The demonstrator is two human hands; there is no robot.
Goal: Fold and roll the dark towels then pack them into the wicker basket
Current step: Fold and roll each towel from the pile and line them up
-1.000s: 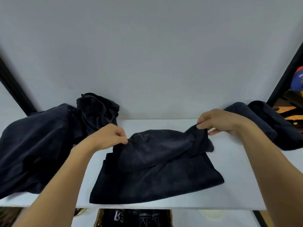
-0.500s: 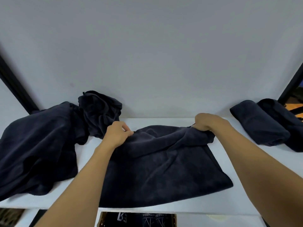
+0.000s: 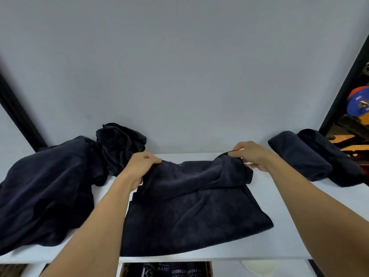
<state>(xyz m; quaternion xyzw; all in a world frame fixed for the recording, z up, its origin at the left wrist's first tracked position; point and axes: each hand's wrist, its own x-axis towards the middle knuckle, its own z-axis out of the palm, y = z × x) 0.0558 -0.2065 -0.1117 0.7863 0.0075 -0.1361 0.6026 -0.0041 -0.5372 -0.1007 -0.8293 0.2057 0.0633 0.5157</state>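
A dark towel [image 3: 191, 212] lies spread on the white shelf [image 3: 279, 232] in front of me. My left hand [image 3: 140, 165] grips its far left corner, and my right hand [image 3: 250, 154] pinches its far right corner, both lifted a little off the shelf. The far edge sags between my hands. Two rolled dark towels [image 3: 311, 158] lie at the right end of the shelf. A pile of unfolded dark towels [image 3: 50, 192] covers the left end. Below the shelf's front edge I see a wicker basket [image 3: 209, 268] with dark printed cloth inside.
A pale wall stands right behind the shelf. Black frame posts [image 3: 18, 116] run up on the left and right. Coloured weight plates [image 3: 359, 104] show beyond the right post. A pale round object [image 3: 259, 266] sits under the shelf at the right.
Both hands keep hold of the towel's far corners. They have risen slightly and the right hand has drawn its corner up, so the far edge lifts off the shelf.
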